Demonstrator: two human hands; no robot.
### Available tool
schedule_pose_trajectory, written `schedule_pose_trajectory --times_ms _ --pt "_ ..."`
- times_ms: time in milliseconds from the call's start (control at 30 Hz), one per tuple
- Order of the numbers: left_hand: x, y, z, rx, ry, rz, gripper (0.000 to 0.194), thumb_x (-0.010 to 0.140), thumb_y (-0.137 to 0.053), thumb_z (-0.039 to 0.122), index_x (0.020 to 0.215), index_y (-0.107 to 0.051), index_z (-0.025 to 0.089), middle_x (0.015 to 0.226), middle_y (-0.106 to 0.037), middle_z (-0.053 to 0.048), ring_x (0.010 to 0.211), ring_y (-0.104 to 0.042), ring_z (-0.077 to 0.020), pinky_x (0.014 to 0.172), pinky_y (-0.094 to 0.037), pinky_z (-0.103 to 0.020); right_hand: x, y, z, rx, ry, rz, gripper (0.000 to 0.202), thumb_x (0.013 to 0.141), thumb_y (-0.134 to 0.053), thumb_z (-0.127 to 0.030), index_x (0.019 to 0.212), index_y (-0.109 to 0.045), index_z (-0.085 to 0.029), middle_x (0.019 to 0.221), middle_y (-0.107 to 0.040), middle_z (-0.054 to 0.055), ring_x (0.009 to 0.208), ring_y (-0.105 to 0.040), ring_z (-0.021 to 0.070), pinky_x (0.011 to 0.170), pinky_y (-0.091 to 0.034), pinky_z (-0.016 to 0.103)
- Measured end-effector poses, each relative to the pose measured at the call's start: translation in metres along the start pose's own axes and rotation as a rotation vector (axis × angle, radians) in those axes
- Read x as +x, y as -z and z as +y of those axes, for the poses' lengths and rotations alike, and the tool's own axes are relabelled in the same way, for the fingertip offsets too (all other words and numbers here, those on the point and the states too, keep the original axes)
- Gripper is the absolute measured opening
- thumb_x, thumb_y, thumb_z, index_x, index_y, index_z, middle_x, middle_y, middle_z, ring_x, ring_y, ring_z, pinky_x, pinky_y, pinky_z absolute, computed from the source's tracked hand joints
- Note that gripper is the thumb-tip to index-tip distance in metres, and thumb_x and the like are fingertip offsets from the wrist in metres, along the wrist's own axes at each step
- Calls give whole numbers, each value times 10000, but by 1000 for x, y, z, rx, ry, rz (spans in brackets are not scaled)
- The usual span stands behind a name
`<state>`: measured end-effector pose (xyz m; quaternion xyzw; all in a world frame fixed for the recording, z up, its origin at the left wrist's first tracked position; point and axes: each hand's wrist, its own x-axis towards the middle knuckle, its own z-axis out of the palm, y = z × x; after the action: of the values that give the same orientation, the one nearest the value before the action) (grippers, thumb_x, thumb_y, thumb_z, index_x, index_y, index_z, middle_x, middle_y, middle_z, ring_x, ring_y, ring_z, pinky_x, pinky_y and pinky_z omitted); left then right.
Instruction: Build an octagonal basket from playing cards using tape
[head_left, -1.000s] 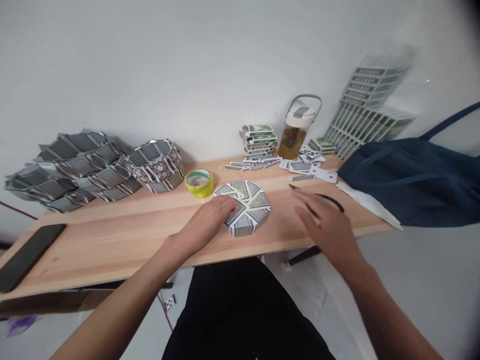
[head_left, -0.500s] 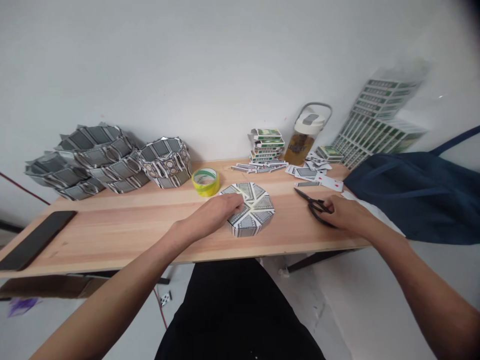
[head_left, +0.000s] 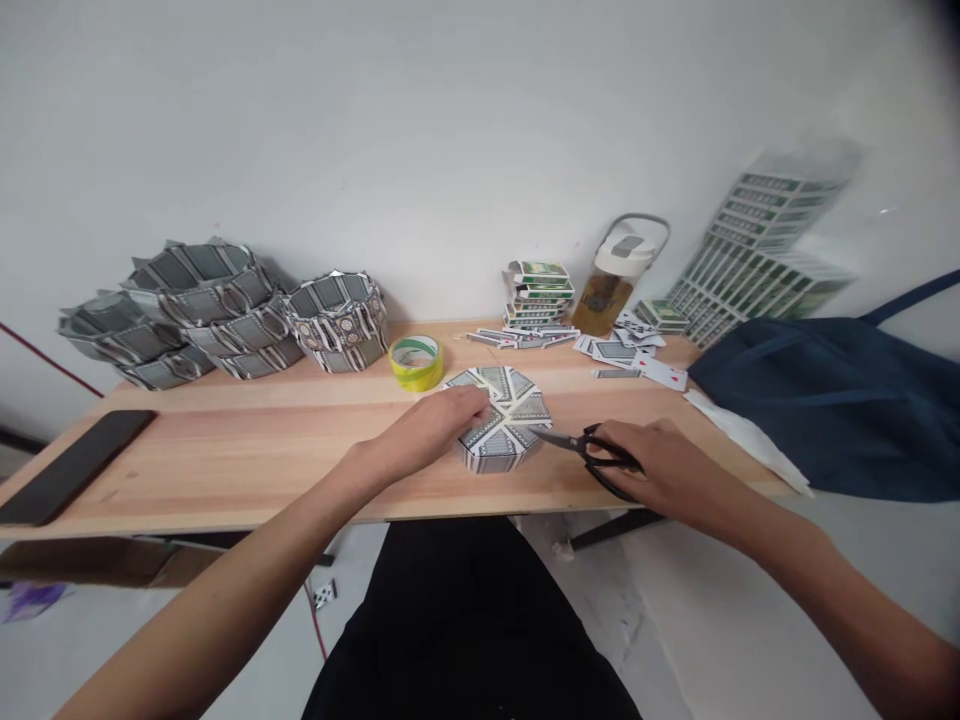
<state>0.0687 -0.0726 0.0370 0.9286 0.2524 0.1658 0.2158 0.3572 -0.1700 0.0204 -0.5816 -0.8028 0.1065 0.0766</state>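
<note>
A round, many-sided piece built of playing cards, with card backs fanned across its top, lies on the table in front of me. My left hand is closed at its upper left side, thumb on the top face; the other fingertips are hidden. In my right hand is a pair of black-handled scissors. Their blades look closed and point left, with the tip over the right edge of the card piece. Just behind my left hand stands a roll of yellow tape.
Ring-shaped card structures stand at the back left, a black phone-like slab at far left. Small card boxes, a bottle and loose playing cards line the back. A blue bag and white paper lie right.
My right hand has lifted the scissors and brought them left, from the table's right side to the card piece. My left hand has stayed on the piece. The view has shifted slightly.
</note>
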Motion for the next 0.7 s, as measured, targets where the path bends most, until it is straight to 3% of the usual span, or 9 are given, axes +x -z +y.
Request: schedule_pose_trajectory --times_ms 167,267,400,700 --pt "-2 -1 -2 8 -10 9 169 911 -388 110 775 -453 185 784 -504 7 711 -450 -136 640 -342 -262 9 7 -25 -144 40 19 234 887 -486 -382 1001 -598 -212 949 -683 65 833 -633 228 715 -356 336" --pt "-3 -2 -3 7 -15 19 169 912 -385 105 778 -450 186 791 -504 8 720 -448 -136 647 -339 -261 13 18 -42 -227 26 -4 239 867 -527 -417 942 -625 -213 904 -686 61 800 -633 229 668 -328 320" --pt "-3 -3 -4 6 -19 30 173 916 -379 113 773 -441 187 781 -493 13 714 -443 -134 644 -337 -258 20 32 -59 -360 93 -59 196 891 -516 -346 846 -668 -231 888 -682 56 732 -615 204 610 -281 322" --pt "-2 -6 -8 41 -21 52 144 899 -402 122 781 -452 186 782 -515 9 718 -458 -137 646 -352 -258 34 28 -68 -385 111 -95 256 910 -521 -413 838 -671 -219 837 -698 53 691 -624 189 564 -268 305"
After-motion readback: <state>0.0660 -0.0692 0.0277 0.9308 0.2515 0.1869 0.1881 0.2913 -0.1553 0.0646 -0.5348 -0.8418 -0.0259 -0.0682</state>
